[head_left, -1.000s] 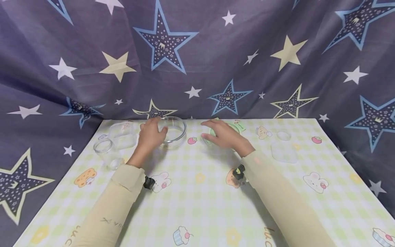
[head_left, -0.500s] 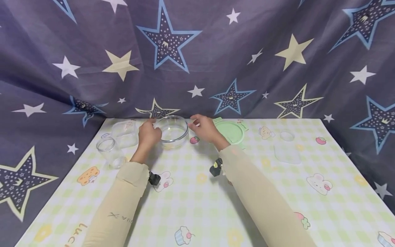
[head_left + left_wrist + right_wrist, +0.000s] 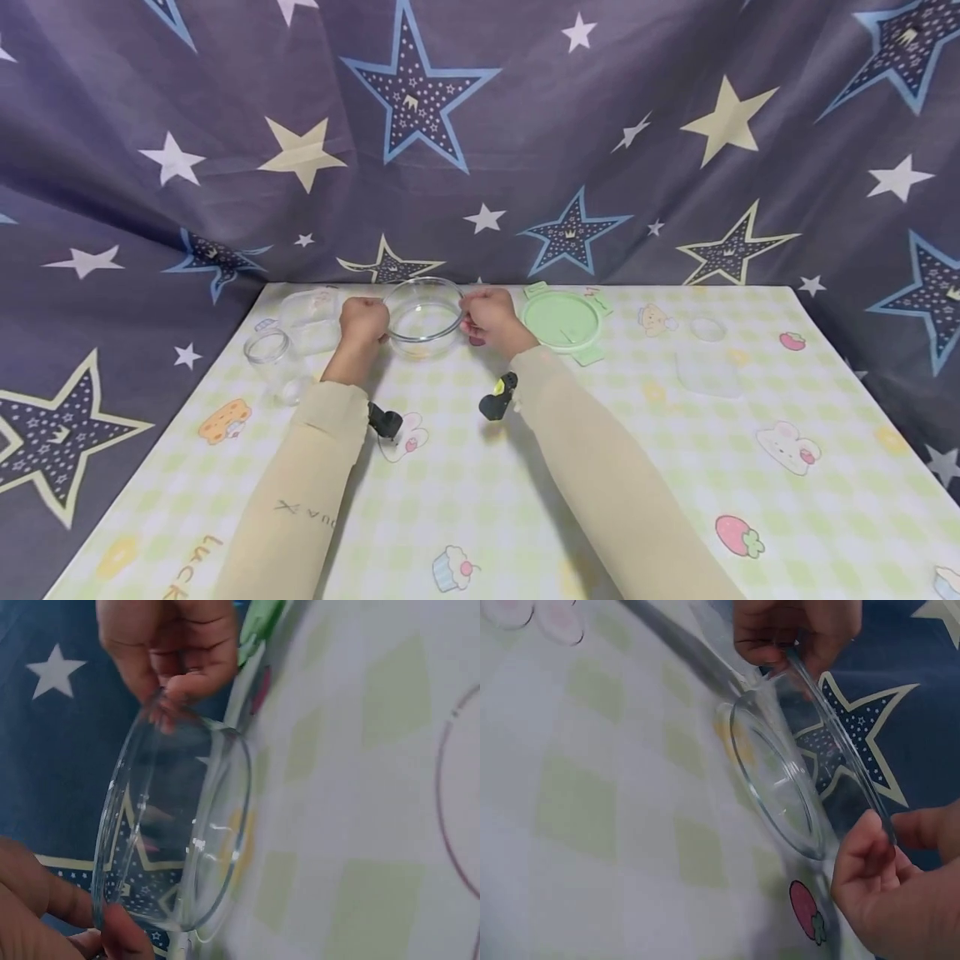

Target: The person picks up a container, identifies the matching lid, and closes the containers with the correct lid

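By the far edge of the tabletop (image 3: 465, 492), left hand (image 3: 363, 321) and right hand (image 3: 489, 317) pinched the round clear glass bowl (image 3: 423, 337), seemingly securing it; moving it called for evenness

Round glass bowl (image 3: 424, 320), between the left hand (image 3: 364, 320) and right hand (image 3: 491, 317): clear, colourless, its rim bluish in the wrist views.
Clip-on lid (image 3: 562, 320), just right of the right hand: plain pale green.
Glass jar (image 3: 276, 367), left of the left hand: clear, unpatterned.
Left sleeve (image 3: 296, 475), right sleeve (image 3: 600, 475): beige; dark lettering on the left one.
Wrist camera (image 3: 498, 398), nearer the wearer than the right hand: black with a yellow patch.
Tablecloth (image 3: 450, 467), beneath both hands: white and pale-green check, pink strawberries, cupcakes, bunnies.
Curtain (image 3: 510, 150), beyond both hands: dark purplish, white and cream stars, larger blue-edged dotted ones.
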The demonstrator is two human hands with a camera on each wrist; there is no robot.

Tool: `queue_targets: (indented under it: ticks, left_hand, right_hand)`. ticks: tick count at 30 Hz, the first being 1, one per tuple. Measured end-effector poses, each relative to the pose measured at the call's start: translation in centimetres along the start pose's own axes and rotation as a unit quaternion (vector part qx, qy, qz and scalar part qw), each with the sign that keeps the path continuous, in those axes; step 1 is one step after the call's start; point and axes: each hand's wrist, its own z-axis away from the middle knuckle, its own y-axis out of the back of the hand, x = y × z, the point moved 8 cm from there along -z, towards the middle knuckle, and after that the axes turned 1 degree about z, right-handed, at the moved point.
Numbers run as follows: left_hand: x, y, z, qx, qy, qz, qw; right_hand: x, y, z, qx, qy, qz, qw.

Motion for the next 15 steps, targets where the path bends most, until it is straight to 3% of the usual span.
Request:
queue_targets:
  ticks: [3,6,10,15]
  left_hand:
    - [-0.40,-0.18,-0.02,-0.004,0.021,0.075,0.9969]
    - [-0.60,-0.06,0.11,-0.003,0.030,0.115,0.9930]
    - [-0.62,0.11,0.21,-0.005,0.034,0.130,0.9909]
    - [-0.48,0.03,0.14,-0.007,0.030,0.128,0.9914]
  right_hand:
    - [0.40,0.31,-0.26,-0.001,-0.023,-0.033,0.999]
    - [0.74,0.35,-0.49,-0.011,-0.040,-0.049,0.998]
    - [0.86,0.25,-0.63,-0.020,-0.048,-0.052,0.997]
    - [0.40,0.09,-0.32,-0.021,-0.030,-0.027,0.999]
